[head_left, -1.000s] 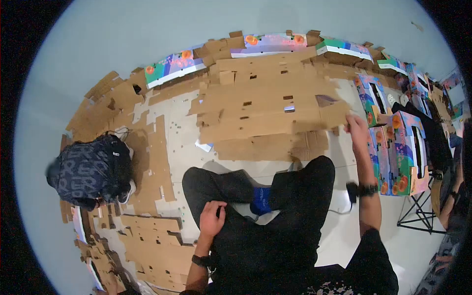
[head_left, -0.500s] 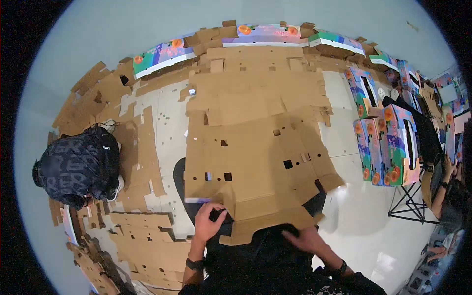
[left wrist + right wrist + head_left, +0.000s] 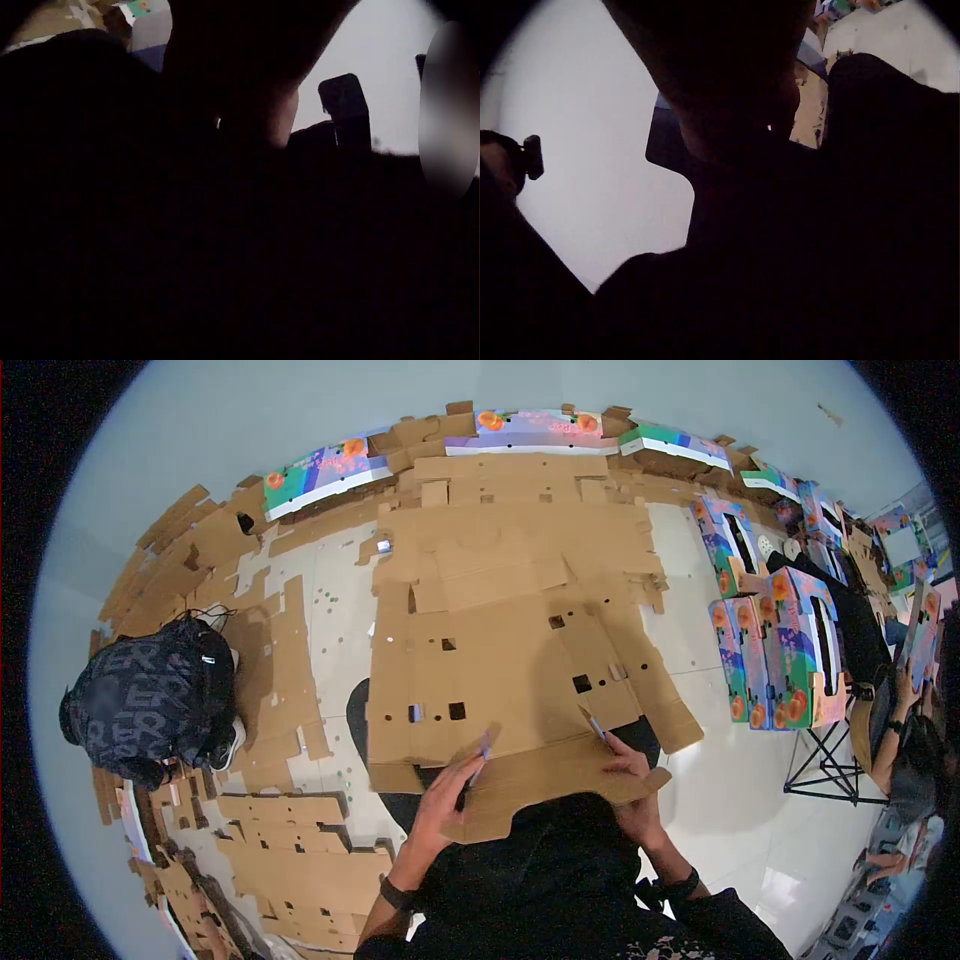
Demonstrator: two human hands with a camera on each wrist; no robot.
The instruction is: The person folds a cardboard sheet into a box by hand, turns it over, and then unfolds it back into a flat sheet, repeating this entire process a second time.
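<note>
A large brown cardboard sheet (image 3: 510, 690) with square cut-outs lies over the person's lap, its notched near flap (image 3: 540, 775) tilted toward the body. My left hand (image 3: 440, 805) grips the flap's left end, beside a narrow upright purple-edged piece (image 3: 484, 748). At the right end, my right hand (image 3: 634, 795) holds the flap near a similar thin upright piece (image 3: 596, 727). Some fingertips are hidden by cardboard. Both wrist views are mostly dark and show neither grip clearly.
Printed fruit boxes (image 3: 800, 650) stand at the right by a black folding stand (image 3: 835, 765). A person in a patterned dark top (image 3: 150, 695) crouches at the left. Flattened cardboard (image 3: 290, 860) covers the floor at lower left; printed boxes (image 3: 535, 428) line the wall.
The sheet has come onto the lap since the earliest frame. My right hand has moved from far right to the flap's right end, and my left hand inward to its left end.
</note>
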